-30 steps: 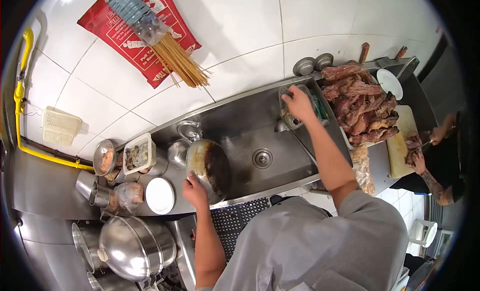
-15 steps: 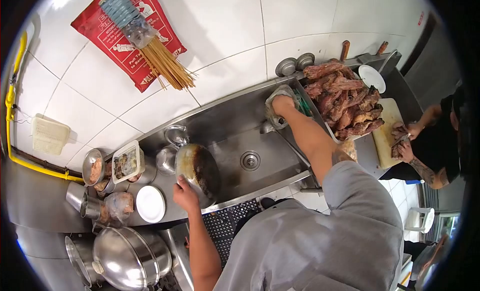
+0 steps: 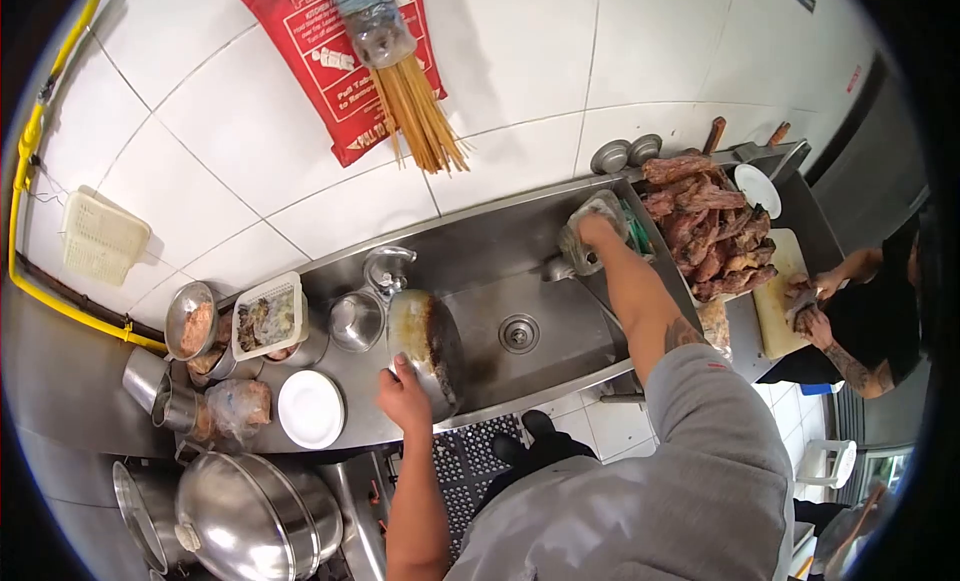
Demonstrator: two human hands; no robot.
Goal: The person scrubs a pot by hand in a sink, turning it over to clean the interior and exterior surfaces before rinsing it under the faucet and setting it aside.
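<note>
My left hand grips the near rim of a browned, scorched metal pan, which stands tilted at the left end of the steel sink. At the sink's right end my right hand reaches into a crumpled clear plastic bag; its fingers are hidden there. Green items lie just right of the bag. A metal ladle rests below it. The faucet and a metal bowl are left of the sink basin.
A tray of cooked meat stands right of the sink. Beyond it, a co-worker's hands hold meat over a cutting board. At left are a white plate, a plastic basket and a large domed pot.
The view has shifted, so the sink and wall appear displaced. Both of my hands stay at the same places, at the pan and in the bag.
</note>
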